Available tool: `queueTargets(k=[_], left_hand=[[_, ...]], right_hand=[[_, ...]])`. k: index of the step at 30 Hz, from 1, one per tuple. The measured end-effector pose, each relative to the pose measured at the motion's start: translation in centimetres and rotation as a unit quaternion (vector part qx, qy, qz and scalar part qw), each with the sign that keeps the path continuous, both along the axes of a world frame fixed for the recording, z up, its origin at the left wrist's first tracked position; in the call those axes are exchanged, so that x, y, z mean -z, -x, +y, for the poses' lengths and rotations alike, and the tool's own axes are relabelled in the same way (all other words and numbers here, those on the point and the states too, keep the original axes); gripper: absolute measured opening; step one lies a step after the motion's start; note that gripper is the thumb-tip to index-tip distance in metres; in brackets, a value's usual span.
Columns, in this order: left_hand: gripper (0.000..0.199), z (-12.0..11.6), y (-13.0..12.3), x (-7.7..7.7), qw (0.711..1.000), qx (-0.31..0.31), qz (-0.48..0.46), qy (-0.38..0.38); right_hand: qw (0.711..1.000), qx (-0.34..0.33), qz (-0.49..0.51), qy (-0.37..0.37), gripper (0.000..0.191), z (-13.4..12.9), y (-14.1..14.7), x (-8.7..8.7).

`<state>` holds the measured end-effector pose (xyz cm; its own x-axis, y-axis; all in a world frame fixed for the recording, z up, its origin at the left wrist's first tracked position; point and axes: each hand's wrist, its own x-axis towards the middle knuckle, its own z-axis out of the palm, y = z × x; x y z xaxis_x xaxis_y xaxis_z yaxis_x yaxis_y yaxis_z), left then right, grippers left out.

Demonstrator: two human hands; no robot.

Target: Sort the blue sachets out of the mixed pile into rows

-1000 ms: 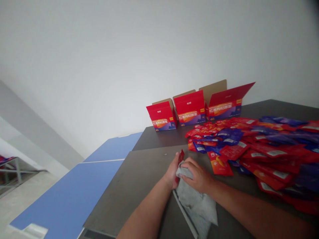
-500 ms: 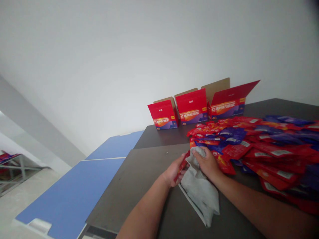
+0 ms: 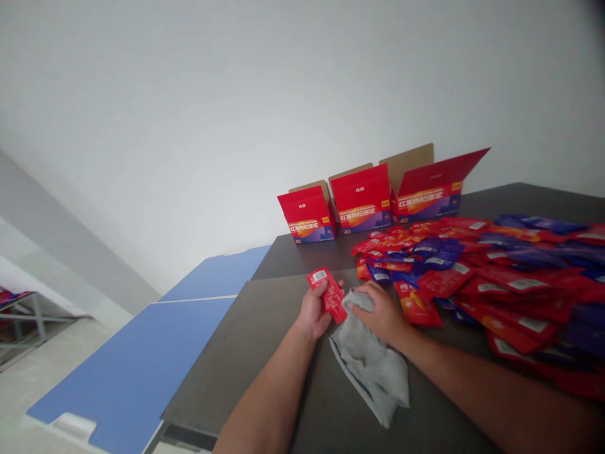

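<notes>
My left hand (image 3: 314, 312) is closed on a red sachet (image 3: 329, 291), whose face with a white barcode label is turned up. Just right of it, my right hand (image 3: 379, 313) grips a grey cloth (image 3: 371, 359) that hangs down over the dark table. The cloth's upper end is beside the sachet's right edge; I cannot tell whether they touch. To the right of my hands lies a large heap of red and purple sachets (image 3: 510, 284). The nearest one is a red and orange sachet (image 3: 416, 307) beside my right hand.
Three open red boxes, a left box (image 3: 312, 230), a middle box (image 3: 366, 217) and a right box (image 3: 428, 203), stand along the wall with flaps raised. The dark tabletop (image 3: 236, 353) adjoins a blue table (image 3: 127, 372) on the left. A metal rack (image 3: 40, 318) is at far left.
The sachet in my left hand has turned from edge-on to face-up, showing its barcode. My right hand and the cloth have shifted slightly left and down, off the sachet's face.
</notes>
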<state>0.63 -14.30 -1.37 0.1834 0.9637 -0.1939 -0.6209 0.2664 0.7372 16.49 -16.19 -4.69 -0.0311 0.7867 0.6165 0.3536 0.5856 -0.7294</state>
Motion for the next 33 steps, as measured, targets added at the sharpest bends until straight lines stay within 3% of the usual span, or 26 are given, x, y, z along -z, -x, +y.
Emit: queueTargets(k=[3,5,8,14,21,25,29,33], left_hand=[[0.043,-0.5,-0.6,-0.3,0.999,0.000,0.011,-0.044],[0.051,-1.0,-1.0,-0.5,0.998,0.009,0.023,-0.063],[0.059,-1.6,-1.5,-0.6,0.994,0.033,0.053,-0.086],[0.053,-2.4,-1.8,-0.5,0.986,0.096,0.104,-0.085],[0.047,-2.7,-1.1,-1.3,0.978,0.165,0.111,-0.057],[0.045,-1.7,-0.2,-1.4,0.992,0.113,0.054,-0.032],[0.037,-0.6,0.5,-1.3,1.000,0.017,0.007,-0.001],[0.042,-0.7,-0.5,-0.8,0.998,-0.045,0.027,-0.033]], right_hand=[[0.990,-0.096,-0.097,-0.028,0.018,-1.0,0.2,-0.1],[0.984,-0.120,-0.130,-0.028,0.020,-1.3,0.3,-0.1],[0.993,-0.064,-0.100,-0.026,0.021,-1.1,0.3,0.0],[0.997,0.068,-0.020,0.008,0.015,0.6,-0.1,0.3],[0.981,0.146,0.080,0.100,0.031,2.0,-0.8,0.5],[0.979,0.144,0.097,0.102,0.034,1.9,-0.8,0.4],[0.997,0.060,0.037,0.015,0.023,0.7,-0.2,-0.1],[0.999,-0.023,-0.024,-0.020,0.020,-0.7,0.5,-0.4]])
